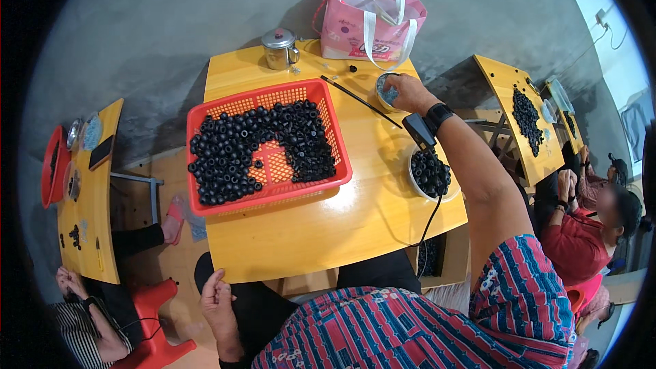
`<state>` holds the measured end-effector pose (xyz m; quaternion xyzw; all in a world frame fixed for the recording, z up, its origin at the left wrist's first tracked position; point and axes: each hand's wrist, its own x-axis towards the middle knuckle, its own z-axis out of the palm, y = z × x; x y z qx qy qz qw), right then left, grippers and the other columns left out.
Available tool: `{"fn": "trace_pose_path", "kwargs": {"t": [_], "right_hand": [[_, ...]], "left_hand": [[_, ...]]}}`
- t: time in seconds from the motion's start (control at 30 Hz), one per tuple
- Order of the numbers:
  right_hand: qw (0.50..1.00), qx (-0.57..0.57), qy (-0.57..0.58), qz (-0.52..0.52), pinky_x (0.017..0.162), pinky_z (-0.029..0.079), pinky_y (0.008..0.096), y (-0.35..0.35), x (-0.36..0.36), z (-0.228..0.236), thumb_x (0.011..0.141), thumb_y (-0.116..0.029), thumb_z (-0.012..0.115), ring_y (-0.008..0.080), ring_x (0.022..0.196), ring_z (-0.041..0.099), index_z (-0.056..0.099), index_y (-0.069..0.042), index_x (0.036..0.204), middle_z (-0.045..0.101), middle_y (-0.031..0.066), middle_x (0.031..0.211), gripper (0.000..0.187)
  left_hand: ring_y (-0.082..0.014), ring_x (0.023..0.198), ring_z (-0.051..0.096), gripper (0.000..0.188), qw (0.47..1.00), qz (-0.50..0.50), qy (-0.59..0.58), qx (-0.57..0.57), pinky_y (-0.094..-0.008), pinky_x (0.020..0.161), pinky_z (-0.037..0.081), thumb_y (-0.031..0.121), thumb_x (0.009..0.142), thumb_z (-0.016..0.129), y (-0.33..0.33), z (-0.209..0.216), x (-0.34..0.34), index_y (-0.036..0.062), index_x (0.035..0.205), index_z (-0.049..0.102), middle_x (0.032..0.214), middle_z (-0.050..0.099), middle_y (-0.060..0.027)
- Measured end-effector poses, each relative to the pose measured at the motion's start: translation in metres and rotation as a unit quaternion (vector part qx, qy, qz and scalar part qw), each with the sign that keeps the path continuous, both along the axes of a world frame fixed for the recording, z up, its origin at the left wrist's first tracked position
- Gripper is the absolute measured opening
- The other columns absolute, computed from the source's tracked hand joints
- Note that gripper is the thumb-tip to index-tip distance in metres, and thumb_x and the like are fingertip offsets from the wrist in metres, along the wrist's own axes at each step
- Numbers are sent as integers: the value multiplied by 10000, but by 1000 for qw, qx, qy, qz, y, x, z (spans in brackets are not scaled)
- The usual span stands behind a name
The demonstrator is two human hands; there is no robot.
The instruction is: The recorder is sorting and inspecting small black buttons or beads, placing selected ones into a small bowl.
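While my right grip [411,94] meets the tub [385,105], closure unclear, my left grip [219,303] is parted.
Round black beads [229,147], latticed basket [287,201].

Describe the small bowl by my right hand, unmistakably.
On the yellow table, find the red basket. Right of it, past the black rod, the small bowl sits by the right hand. Pale pieces set it apart from the nearer tub of black pieces.

Illumination is moderate, brightest at the upper right. Pale glare marks the table [379,208] at centre; a soft shadow falls on the wall [171,20] left of the bag [350,31]. Focus is sharp centrally. Fisheye distortion bends outer edges; corners are black.
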<state>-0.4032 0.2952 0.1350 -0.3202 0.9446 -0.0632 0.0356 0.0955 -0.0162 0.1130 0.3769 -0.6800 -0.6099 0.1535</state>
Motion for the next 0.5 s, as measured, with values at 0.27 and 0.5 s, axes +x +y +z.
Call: {"fn": "trace_pose_path", "kwargs": {"t": [0.27, 0.5], "right_hand": [[1000, -11, -16, -15, 805, 486, 385, -1, 6, 12, 687, -92, 633, 332, 899, 612, 629, -116, 1000, 647, 181, 922, 315], [1000, 8, -23, -15, 815, 484, 376, -1, -2, 1, 686, -125, 633, 319, 912, 616, 624, -97, 1002, 648, 172, 945, 318]], "left_hand": [[-9, 639, 446, 289, 999, 24, -16, -39, -143, 537, 399, 6, 855, 547, -3, 1, 8, -7, 1140, 591, 768, 483, 45], [-4, 626, 428, 246, 994, 52, -30, -86, -135, 509, 389, 9, 849, 570, 2, -10, 7, 7, 1091, 615, 749, 462, 53]]}}
